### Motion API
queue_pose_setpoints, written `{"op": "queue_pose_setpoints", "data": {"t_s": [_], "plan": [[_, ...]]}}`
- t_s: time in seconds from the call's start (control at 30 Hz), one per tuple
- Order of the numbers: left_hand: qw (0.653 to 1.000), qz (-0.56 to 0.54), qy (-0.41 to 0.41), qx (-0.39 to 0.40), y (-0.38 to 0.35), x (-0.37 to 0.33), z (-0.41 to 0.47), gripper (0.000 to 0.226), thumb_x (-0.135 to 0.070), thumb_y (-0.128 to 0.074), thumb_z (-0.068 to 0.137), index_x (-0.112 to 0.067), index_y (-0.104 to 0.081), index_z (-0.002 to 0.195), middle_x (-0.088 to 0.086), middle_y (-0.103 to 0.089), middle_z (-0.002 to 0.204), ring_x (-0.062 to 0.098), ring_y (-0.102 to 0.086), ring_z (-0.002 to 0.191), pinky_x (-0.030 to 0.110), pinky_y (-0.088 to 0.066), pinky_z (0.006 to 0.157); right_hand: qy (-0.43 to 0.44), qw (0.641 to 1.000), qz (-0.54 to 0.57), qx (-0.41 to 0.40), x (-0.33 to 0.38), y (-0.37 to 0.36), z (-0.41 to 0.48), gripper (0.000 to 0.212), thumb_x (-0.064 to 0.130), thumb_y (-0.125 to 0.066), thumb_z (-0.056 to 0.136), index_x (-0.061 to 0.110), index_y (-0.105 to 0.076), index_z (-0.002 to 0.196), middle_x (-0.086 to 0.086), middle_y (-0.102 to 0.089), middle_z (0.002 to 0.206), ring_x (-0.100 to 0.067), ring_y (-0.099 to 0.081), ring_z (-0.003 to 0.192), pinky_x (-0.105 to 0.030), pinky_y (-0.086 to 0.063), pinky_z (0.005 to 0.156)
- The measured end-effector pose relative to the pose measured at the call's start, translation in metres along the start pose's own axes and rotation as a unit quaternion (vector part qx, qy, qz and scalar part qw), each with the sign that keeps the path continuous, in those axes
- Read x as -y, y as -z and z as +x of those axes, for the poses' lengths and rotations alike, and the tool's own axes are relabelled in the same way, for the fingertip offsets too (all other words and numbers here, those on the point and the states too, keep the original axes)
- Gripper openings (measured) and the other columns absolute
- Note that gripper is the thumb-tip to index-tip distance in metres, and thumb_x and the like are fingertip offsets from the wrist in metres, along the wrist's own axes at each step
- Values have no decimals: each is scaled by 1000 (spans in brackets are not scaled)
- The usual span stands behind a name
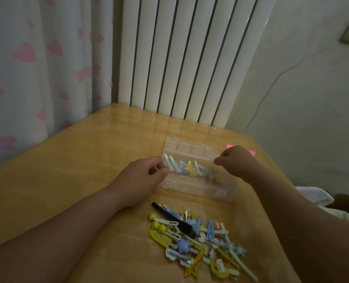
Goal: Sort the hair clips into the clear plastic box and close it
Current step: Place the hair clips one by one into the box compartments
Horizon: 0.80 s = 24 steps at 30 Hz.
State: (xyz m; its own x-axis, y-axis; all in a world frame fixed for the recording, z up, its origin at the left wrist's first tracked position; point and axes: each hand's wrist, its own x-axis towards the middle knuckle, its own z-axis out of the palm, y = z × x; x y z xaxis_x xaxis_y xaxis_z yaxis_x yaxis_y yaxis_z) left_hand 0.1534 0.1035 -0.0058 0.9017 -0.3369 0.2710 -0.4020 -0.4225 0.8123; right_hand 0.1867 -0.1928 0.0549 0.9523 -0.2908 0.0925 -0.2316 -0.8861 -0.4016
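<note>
A clear plastic box (198, 190) lies on the wooden table (77, 164) with several pastel hair clips (190, 170) in a row inside it. My left hand (147, 176) pinches the box's left end between thumb and curled fingers. My right hand (235, 160) is curled and pinches its right end, at the upper edge. Whether the hands hold the lid or the base cannot be told. A loose pile of hair clips (200, 240), yellow, blue, white and one long black, lies in front of the box, nearer to me.
A white radiator (179, 58) stands behind the table's far edge, and a heart-patterned curtain (36, 68) hangs at the left. A pink note (252, 153) lies behind my right hand. The table's right edge runs close to the pile.
</note>
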Motion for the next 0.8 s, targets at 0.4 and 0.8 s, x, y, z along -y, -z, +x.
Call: {"op": "queue_pose_setpoints", "data": {"t_s": [0.4,0.8], "plan": [[1000,16,4,-3,1,-4,-2,21,-38,-60,104,-26,-70,89,2,-67,85,6,-55,72,31,-45,69,92,948,257,-161,-34,-8,-59,11,20,-70,97,20,-77,88,4,-74,85,-20,-69,81,-37,-54,72],[999,43,21,3,1,-9,1,13,-45,-57,105,-41,-69,107,1,-69,96,15,-64,85,38,-54,80,288,931,200,-100,26,-3,-114,10,32,-68,98,30,-70,88,12,-65,73,-7,-60,67,-18,-46,58]]}}
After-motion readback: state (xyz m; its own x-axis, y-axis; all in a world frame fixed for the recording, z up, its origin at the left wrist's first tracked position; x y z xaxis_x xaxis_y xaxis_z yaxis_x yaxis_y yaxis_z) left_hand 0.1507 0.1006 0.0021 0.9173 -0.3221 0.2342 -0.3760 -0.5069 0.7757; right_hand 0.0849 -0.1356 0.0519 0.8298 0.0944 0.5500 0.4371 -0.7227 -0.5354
